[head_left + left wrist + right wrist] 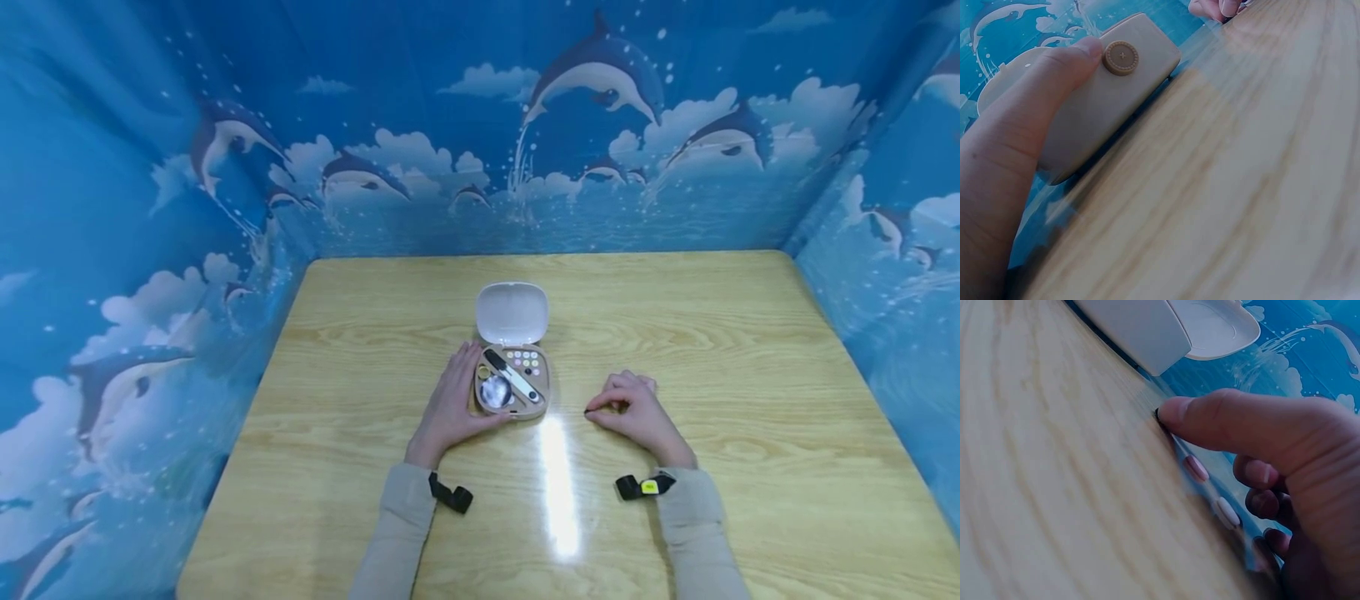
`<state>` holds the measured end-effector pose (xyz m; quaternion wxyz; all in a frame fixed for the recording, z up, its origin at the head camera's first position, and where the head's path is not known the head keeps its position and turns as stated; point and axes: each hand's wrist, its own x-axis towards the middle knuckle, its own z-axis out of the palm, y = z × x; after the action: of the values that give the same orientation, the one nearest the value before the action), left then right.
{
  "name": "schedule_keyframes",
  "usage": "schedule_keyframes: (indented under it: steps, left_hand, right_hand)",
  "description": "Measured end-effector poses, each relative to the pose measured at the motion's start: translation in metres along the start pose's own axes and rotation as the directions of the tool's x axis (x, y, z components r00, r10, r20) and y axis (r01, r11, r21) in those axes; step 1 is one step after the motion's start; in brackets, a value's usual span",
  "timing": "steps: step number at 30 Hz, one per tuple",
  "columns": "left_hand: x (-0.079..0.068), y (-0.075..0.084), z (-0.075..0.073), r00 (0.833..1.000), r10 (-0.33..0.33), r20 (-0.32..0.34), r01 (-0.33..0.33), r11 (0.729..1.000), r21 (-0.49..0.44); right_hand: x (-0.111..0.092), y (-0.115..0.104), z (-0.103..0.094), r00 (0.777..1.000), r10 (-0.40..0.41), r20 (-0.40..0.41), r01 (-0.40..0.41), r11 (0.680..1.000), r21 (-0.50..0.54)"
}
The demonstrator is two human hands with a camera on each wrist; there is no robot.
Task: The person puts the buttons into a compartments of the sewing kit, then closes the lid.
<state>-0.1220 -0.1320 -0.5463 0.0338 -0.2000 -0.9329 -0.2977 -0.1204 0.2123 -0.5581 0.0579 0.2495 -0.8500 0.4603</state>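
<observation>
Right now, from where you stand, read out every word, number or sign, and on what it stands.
"+": a cross-like sign on the round button of the case.
Yellow label on the right wrist's black strap: too small to read.
No readable words, brands or numbers.

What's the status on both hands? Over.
Left hand against open case. Right hand pinching small dark item, apart from case. No obstruction seen between.

Right hand (1291, 437), right of frame, pinches small dark item (1157, 414) (mostly hidden) near centre; pale case (1138, 328), top.
</observation>
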Motion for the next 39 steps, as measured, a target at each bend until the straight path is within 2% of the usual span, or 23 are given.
schedule_keyframes:
  steps: [16, 29, 39]
  left_hand:
    - [0.0, -0.001, 0.001, 1.0, -0.007, 0.001, 0.007, 1.0, 0.003]
    - [0.001, -0.002, 0.002, 1.0, -0.015, 0.003, 0.015, 1.0, 0.003]
    - [0.001, -0.003, 0.002, 1.0, -0.008, -0.004, 0.008, 1.0, -0.001]
  right_hand:
    - [0.001, -0.001, 0.001, 0.999, -0.007, -0.032, 0.008, 0.999, 0.031]
    - [0.003, -0.01, -0.007, 0.997, 0.081, -0.01, -0.08, 0.997, 0.021]
    - [0.011, -0.018, -0.008, 0.997, 0.077, -0.019, -0.076, 0.996, 0.045]
